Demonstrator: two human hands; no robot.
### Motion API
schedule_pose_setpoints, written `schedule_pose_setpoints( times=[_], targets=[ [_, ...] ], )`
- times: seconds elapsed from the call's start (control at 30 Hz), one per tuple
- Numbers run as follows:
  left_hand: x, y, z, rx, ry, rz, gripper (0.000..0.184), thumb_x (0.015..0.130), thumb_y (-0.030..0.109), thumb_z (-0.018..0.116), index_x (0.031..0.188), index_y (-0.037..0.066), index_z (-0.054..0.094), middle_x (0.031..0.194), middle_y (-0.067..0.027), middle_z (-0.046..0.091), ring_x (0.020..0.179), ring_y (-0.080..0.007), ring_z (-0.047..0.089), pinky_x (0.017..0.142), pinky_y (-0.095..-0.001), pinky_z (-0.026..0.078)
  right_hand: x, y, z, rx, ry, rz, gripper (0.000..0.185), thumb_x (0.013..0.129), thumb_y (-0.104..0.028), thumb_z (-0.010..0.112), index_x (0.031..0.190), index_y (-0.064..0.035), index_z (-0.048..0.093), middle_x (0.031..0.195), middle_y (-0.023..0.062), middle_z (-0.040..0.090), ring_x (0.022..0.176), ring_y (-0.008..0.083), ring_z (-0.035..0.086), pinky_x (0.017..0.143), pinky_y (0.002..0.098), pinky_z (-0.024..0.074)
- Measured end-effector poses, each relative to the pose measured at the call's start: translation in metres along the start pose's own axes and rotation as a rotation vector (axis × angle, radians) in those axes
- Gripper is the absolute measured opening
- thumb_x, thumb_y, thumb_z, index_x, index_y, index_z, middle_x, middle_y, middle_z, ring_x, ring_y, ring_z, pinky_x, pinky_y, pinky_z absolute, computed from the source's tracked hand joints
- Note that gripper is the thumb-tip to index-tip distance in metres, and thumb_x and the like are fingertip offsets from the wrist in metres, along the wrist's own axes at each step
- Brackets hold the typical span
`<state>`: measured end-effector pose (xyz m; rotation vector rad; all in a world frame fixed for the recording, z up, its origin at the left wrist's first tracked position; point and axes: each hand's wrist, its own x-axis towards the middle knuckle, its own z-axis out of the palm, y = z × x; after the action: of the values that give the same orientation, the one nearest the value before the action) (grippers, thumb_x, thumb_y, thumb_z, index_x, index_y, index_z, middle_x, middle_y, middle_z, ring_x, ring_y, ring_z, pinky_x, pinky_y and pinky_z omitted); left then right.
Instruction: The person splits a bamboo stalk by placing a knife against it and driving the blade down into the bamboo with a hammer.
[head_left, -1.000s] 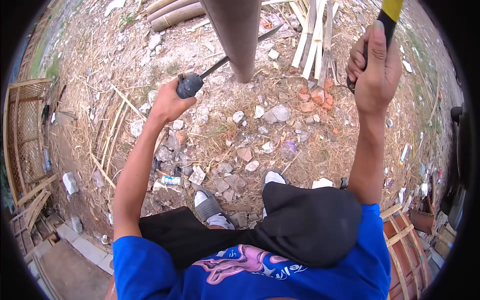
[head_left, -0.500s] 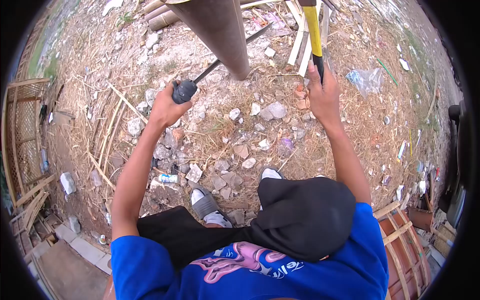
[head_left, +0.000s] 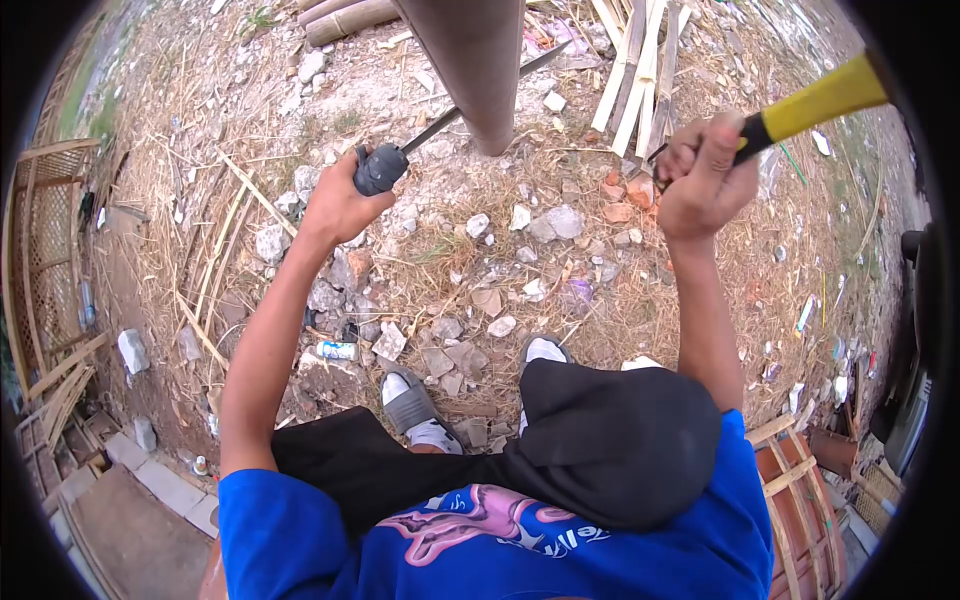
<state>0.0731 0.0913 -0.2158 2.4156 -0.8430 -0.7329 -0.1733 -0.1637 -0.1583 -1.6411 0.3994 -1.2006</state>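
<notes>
My left hand (head_left: 343,203) is wrapped around the black handle of a machete (head_left: 432,129). Its long blade points up and to the right, passes behind an upright bamboo pole (head_left: 475,60), and its tip shows on the far side. Whether the blade touches or cuts into the pole I cannot tell. My right hand (head_left: 705,185) grips the black end of a hammer (head_left: 825,98) with a yellow handle. The handle slants up to the right, and the hammer's head is outside the view.
Split bamboo strips (head_left: 640,75) lie beyond the pole, with bamboo poles (head_left: 350,20) at upper left. Stones (head_left: 555,223) and dry straw cover the ground before my slippered feet (head_left: 415,405). A woven lattice panel (head_left: 45,260) stands far left; a wooden-slatted reddish piece (head_left: 795,480) is lower right.
My right hand has moved right, swinging the hammer from nearly upright to slanting right. The pole's lower end and the machete have shifted slightly right in view; my left grip is unchanged.
</notes>
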Motion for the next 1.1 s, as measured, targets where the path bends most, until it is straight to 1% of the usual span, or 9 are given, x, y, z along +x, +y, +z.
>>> schedule_pose_setpoints(
  times=[0.07,0.1,0.5,0.6,0.8,0.9,0.93,0.97,1.1],
  targets=[
    [0.000,0.007,-0.005,-0.011,-0.015,0.002,0.061,0.069,0.028,0.072,0.122,-0.001,0.062,0.095,-0.0182,0.071,0.081,-0.0278,0.069,0.080,-0.0371,0.053,-0.038,0.060,-0.012,-0.893,-0.521,0.615,0.042,0.105,-0.042,0.046,0.091,-0.0036,0.056,0.065,0.0046,0.054,0.058,0.0166,0.052,0.057,0.0364,0.0435],
    [-0.002,0.010,-0.005,-0.011,-0.037,0.000,0.061,0.069,0.028,0.072,0.122,-0.002,0.063,0.095,-0.0182,0.071,0.081,-0.0278,0.068,0.080,-0.0372,0.053,-0.057,0.091,-0.019,-0.828,-0.396,0.497,0.043,0.105,-0.043,0.045,0.105,-0.0024,0.058,0.067,0.0155,0.056,0.062,0.0300,0.057,0.063,0.0470,0.0437],
    [-0.003,0.006,0.001,-0.026,-0.036,-0.020,0.064,0.070,0.027,0.074,0.126,-0.002,0.060,0.099,-0.0172,0.071,0.086,-0.0258,0.068,0.083,-0.0358,0.053,-0.058,0.066,-0.004,-0.845,-0.447,0.526,0.043,0.104,-0.041,0.047,0.100,-0.0001,0.058,0.074,0.0220,0.063,0.071,0.0385,0.063,0.067,0.0494,0.0452],
    [0.000,0.002,0.002,-0.013,0.002,0.011,0.064,0.071,0.027,0.074,0.126,-0.002,0.060,0.101,-0.0177,0.071,0.088,-0.0265,0.069,0.084,-0.0360,0.053,-0.026,0.041,-0.007,-0.794,-0.431,0.691,0.041,0.104,-0.040,0.048,0.097,-0.0010,0.059,0.072,0.0198,0.061,0.066,0.0326,0.061,0.065,0.0470,0.0448],
    [-0.002,0.003,0.001,-0.017,-0.021,-0.013,0.063,0.069,0.027,0.075,0.124,-0.002,0.061,0.099,-0.0182,0.071,0.088,-0.0280,0.069,0.084,-0.0370,0.052,0.032,-0.028,-0.006,0.011,-0.088,0.216,0.041,0.105,-0.042,0.051,0.083,-0.0070,0.052,0.057,-0.0060,0.040,0.051,0.0025,0.040,0.044,0.0223,0.0308],
    [-0.004,0.006,0.002,-0.024,-0.023,-0.017,0.058,0.070,0.025,0.074,0.119,-0.002,0.062,0.096,-0.0166,0.070,0.084,-0.0262,0.067,0.081,-0.0365,0.052,-0.013,0.045,0.003,-0.179,0.006,0.041,0.038,0.106,-0.040,0.046,0.091,-0.0060,0.053,0.062,-0.0035,0.046,0.050,0.0070,0.044,0.043,0.0262,0.0353],
    [-0.004,0.011,-0.002,-0.015,-0.038,-0.020,0.054,0.070,0.023,0.073,0.116,-0.003,0.062,0.093,-0.0150,0.069,0.081,-0.0242,0.065,0.078,-0.0356,0.052,-0.032,0.050,-0.004,-0.678,-0.323,0.392,0.042,0.106,-0.042,0.044,0.093,-0.0034,0.055,0.065,0.0031,0.051,0.054,0.0145,0.051,0.049,0.0313,0.0424],
    [-0.002,0.017,-0.006,-0.005,-0.043,-0.016,0.050,0.071,0.022,0.072,0.113,-0.004,0.063,0.091,-0.0134,0.068,0.078,-0.0222,0.064,0.076,-0.0346,0.051,-0.061,0.110,-0.020,-0.859,-0.409,0.251,0.047,0.106,-0.043,0.042,0.101,0.0008,0.056,0.066,0.0084,0.054,0.058,0.0193,0.054,0.056,0.0368,0.0453],
    [0.005,0.013,-0.005,0.033,-0.055,-0.010,0.052,0.071,0.022,0.071,0.116,-0.004,0.062,0.090,-0.0136,0.068,0.080,-0.0229,0.064,0.078,-0.0359,0.051,-0.058,0.068,-0.018,-0.762,-0.342,0.628,0.043,0.106,-0.040,0.045,0.108,0.0015,0.056,0.068,0.0122,0.058,0.062,0.0246,0.058,0.060,0.0409,0.0453]
  ],
)
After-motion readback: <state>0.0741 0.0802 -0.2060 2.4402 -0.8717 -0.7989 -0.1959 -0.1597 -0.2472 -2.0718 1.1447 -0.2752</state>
